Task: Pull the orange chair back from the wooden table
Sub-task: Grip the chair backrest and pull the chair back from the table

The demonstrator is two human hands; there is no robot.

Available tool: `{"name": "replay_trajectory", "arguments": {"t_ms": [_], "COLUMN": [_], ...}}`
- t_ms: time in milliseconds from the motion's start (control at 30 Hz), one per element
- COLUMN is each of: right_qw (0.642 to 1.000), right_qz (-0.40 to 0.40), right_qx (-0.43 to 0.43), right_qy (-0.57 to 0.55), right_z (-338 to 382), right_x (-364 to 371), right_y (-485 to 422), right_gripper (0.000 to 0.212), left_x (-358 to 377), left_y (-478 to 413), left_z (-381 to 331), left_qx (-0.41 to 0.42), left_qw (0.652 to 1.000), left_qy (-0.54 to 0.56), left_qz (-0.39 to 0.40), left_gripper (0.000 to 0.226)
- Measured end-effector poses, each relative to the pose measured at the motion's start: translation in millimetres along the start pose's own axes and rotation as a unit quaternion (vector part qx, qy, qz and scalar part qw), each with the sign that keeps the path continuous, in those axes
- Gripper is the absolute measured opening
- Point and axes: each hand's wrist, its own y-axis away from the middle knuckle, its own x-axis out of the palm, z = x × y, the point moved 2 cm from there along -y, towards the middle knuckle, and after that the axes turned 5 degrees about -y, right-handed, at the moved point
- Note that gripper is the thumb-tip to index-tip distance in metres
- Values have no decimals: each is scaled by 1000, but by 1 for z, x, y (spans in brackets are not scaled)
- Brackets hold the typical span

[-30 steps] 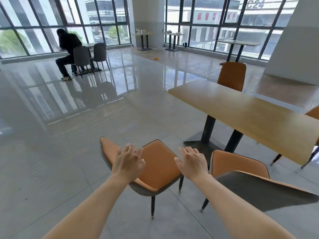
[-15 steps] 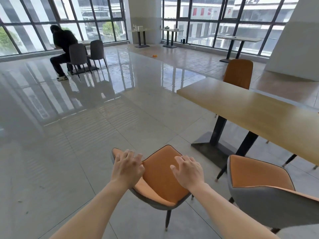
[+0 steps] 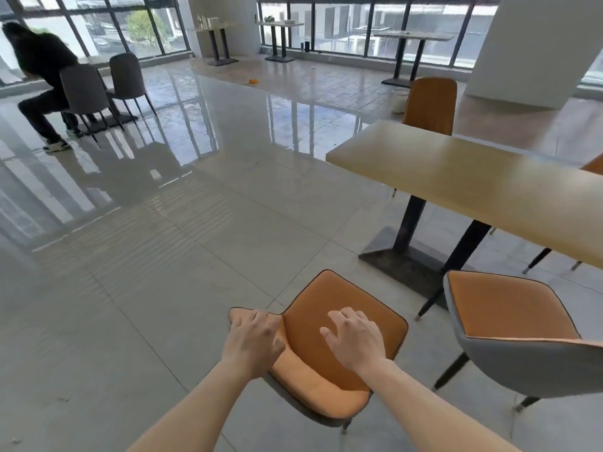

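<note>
The orange chair (image 3: 339,298), with its grey shell and dark legs, stands on the tiled floor just below me, left of the wooden table (image 3: 473,184) and clear of its edge. My left hand (image 3: 254,340) lies on the left corner of the chair's backrest, fingers curled over the edge. My right hand (image 3: 355,337) is spread palm-down over the right side of the backrest and seat. Whether it touches the chair I cannot tell.
A second orange chair (image 3: 509,321) stands close on the right, by the table's black legs and base plate (image 3: 401,256). A third orange chair (image 3: 430,106) is at the table's far side. A person in black (image 3: 42,79) sits by grey chairs far left. Open floor lies to the left.
Both hands have come down closer to the chair; the left now lies on the backrest corner. My view has moved back and left, so the table sits farther right.
</note>
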Motion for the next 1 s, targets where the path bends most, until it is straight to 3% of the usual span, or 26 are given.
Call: {"name": "replay_trajectory", "arguments": {"t_ms": [133, 267, 433, 567, 700, 800, 933, 1000], "right_qw": [997, 987, 972, 961, 958, 956, 959, 961], "right_qz": [-19, -29, -15, -26, -84, -105, -119, -117], "right_qx": [74, 160, 236, 274, 268, 261, 247, 244], "right_qy": [-9, -15, -2, 12, 59, 78, 70, 61], "right_z": [30, 67, 99, 109, 103, 99, 94, 92], "right_x": [28, 51, 76, 88, 101, 106, 102, 101], "right_y": [8, 34, 59, 63, 62, 60, 55, 51], "right_gripper": [42, 42, 45, 54, 54, 49, 51, 53], "left_x": [14, 22, 28, 36, 29, 33, 55, 66], "left_y": [-19, -22, -36, -47, -48, -48, -65, -76], "left_z": [32, 62, 76, 76, 73, 75, 77, 77], "left_qx": [84, 220, 252, 292, 302, 340, 329, 320], "left_qw": [996, 972, 965, 953, 946, 932, 938, 942], "left_qy": [2, -75, -60, -72, -119, -127, -104, -98], "left_qz": [33, 29, 29, 27, 1, -17, -30, -23], "left_gripper": [47, 24, 37, 64, 31, 19, 61, 67]}}
